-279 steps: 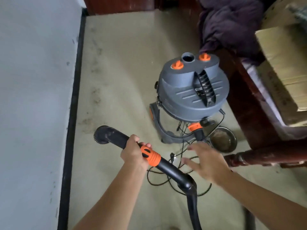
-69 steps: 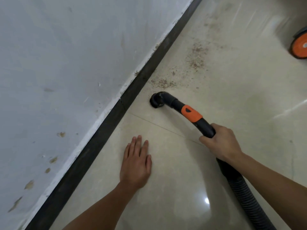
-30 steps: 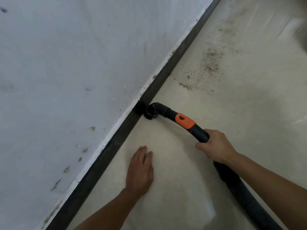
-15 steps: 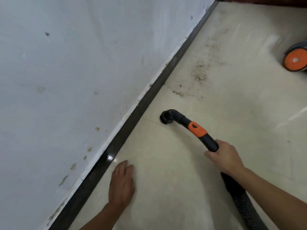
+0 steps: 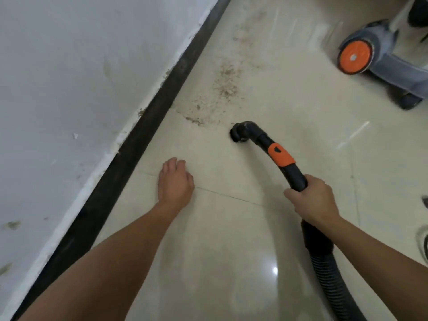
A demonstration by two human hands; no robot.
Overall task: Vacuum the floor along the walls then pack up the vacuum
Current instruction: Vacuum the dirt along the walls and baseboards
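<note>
Right hand [image 5: 312, 200] grips the black hose handle [image 5: 281, 156], arm stretched forward. Left hand [image 5: 176, 181] rests on the floor [image 5: 231, 239], fingers loosely curled, holding nothing. The nozzle [image 5: 240, 133] sits on the tile just right of a dirt patch [image 5: 223, 86]. The vacuum [image 5: 382, 59] stands far right, and the baseboard [image 5: 139, 140] runs along the left, near the left hand.

skirting board [image 5: 148, 126]: black, runs along the foot of the wall [image 5: 69, 77], white paint smears on its top edge | round metal rim [image 5: 422, 242]: at the right edge, cut off, lies on the floor [image 5: 231, 228] | small dark piece [image 5: 425, 201]: just above the rim, too little seen to name | light spot [image 5: 275, 270]: glare on a tile
</note>
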